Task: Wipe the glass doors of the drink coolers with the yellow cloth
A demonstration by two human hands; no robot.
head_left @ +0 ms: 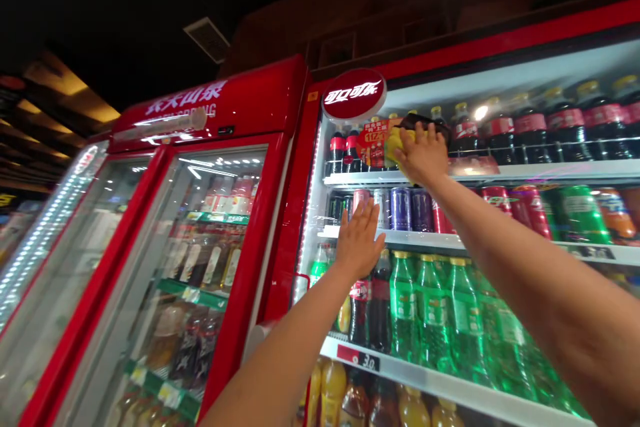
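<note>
My left hand (361, 240) lies flat with its fingers spread against the glass door (320, 213) of the red drinks fridge, in front of the can shelf. Higher and to the right, my right hand (425, 153) presses a yellow cloth (395, 142) to the same glass. A dark piece (419, 121), perhaps part of the cloth, shows above its fingers. Both arms reach up from below. Just left of the cloth is an orange-red sticker (375, 133), under a round red sign (354, 93) with white lettering.
Behind the glass stand cola bottles (530, 123), cans (401, 209) and green soda bottles (433, 307). To the left is a second red fridge (280, 100) with glass doors. A red door handle (306, 280) sits at the glass's left edge.
</note>
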